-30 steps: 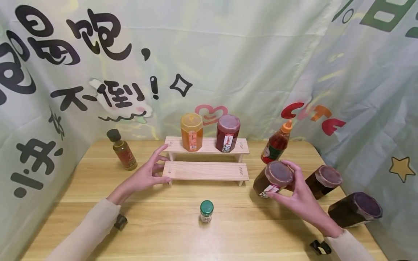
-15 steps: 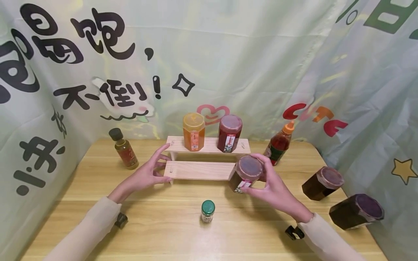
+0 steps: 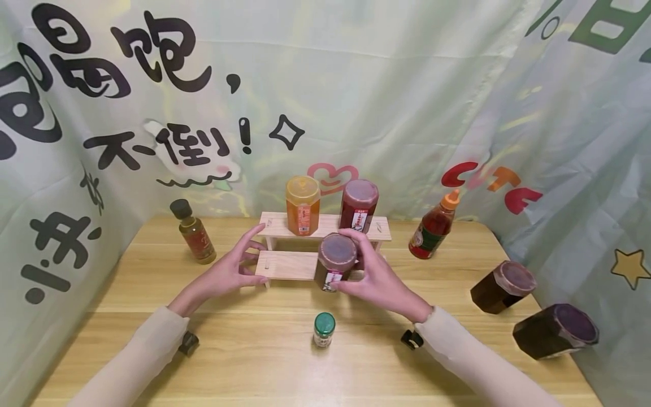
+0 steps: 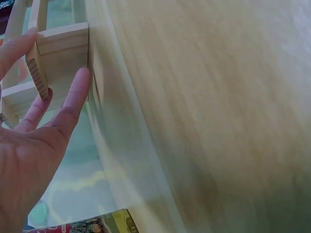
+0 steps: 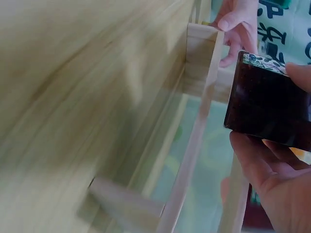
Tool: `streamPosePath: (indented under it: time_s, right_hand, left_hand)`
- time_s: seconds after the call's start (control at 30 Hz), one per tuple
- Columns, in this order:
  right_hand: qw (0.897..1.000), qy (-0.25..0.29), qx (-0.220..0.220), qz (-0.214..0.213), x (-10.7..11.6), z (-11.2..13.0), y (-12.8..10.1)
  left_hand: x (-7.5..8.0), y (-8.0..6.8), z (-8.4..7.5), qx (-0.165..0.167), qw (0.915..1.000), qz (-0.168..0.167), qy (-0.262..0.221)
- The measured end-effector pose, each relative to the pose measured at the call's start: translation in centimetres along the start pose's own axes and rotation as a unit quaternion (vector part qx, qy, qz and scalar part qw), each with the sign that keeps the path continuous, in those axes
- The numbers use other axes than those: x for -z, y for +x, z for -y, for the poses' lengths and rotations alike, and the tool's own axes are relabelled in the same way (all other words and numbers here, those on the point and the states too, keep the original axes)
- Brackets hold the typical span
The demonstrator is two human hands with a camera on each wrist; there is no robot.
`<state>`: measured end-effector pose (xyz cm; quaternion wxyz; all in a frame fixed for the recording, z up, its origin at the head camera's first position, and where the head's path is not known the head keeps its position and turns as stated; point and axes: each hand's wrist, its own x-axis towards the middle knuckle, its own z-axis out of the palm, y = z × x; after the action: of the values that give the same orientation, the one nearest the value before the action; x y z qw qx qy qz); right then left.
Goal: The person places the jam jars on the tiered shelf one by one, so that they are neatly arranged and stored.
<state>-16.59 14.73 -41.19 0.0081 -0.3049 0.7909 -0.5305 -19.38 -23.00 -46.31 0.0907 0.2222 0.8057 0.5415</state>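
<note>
On the wooden table [image 3: 152, 271] stands a two-step wooden rack [image 3: 285, 264], its left end touched by the straight, spread fingers of the left hand [image 3: 229, 274], which grasps nothing. The right hand [image 3: 378, 280] has fingers and thumb wrapped around a dark jar [image 3: 334, 262], holding it at the lower step's middle. An orange jar [image 3: 302, 204] and a red jar [image 3: 358, 206] sit on the upper step.
</note>
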Motion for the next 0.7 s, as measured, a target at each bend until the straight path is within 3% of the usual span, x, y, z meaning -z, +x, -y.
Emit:
streamPosePath:
  time_s: [0.5, 0.7]
  right_hand:
    - [0.999, -0.019, 0.023, 0.042, -4.1, -0.3, 4.4]
    - [0.995, -0.088, 0.031, 0.031, -4.7, -0.2, 5.4]
  left_hand:
    - [-0.3, 0.0, 0.0, 0.006, 0.9996, 0.005, -0.026]
    - [0.0, -0.1, 0.3, -0.003, 0.9998, 0.002, -0.020]
